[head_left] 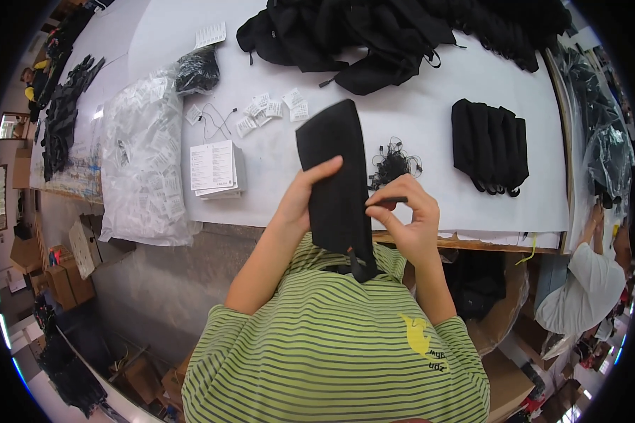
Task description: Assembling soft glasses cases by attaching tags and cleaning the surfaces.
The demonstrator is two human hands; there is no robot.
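A long black fabric pouch (334, 183) stands nearly upright in front of my chest, over the table's near edge. My left hand (298, 197) grips it from the left, thumb flat on its face and the other fingers hidden behind. At the pouch's right edge, the thumb and index finger of my right hand (414, 220) pinch a small dark tab (396, 200), which looks like a zipper pull. A black loop end (360, 266) hangs at the lower corner of the pouch. Just beyond my right hand lies a tangle of black tag strings (394, 163).
On the white table (275, 158) lie a stack of printed cards (215, 168), loose white labels (262, 107) and a clear bag of labels (144, 158). Several black pouches (488, 146) sit in a row at right; more black pouches (346, 39) are heaped at the back. Another person (584, 285) is at far right.
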